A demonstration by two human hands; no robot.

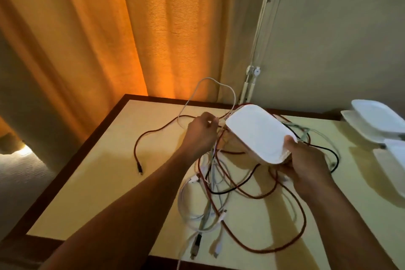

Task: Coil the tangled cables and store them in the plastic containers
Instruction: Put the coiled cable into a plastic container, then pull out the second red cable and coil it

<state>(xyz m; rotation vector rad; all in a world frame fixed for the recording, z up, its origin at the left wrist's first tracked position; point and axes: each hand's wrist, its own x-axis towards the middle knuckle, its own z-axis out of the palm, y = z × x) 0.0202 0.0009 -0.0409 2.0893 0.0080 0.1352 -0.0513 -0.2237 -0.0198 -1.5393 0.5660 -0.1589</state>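
Note:
A tangle of red, white and black cables (221, 184) lies spread over the middle of the pale table (92, 173). My right hand (306, 166) grips the near corner of a white plastic container (258, 131), held tilted above the tangle with its lid on. My left hand (202, 131) is just left of the container, its fingers pinched on a white cable (219, 83) that loops up behind it. One red cable end (137, 155) trails left across the table to a plug.
More white plastic containers (377, 123) are stacked at the table's right edge. An orange curtain (131, 28) hangs behind the table. A wall with a white conduit (258, 39) stands at the back right. The table has a dark wooden rim (87, 138).

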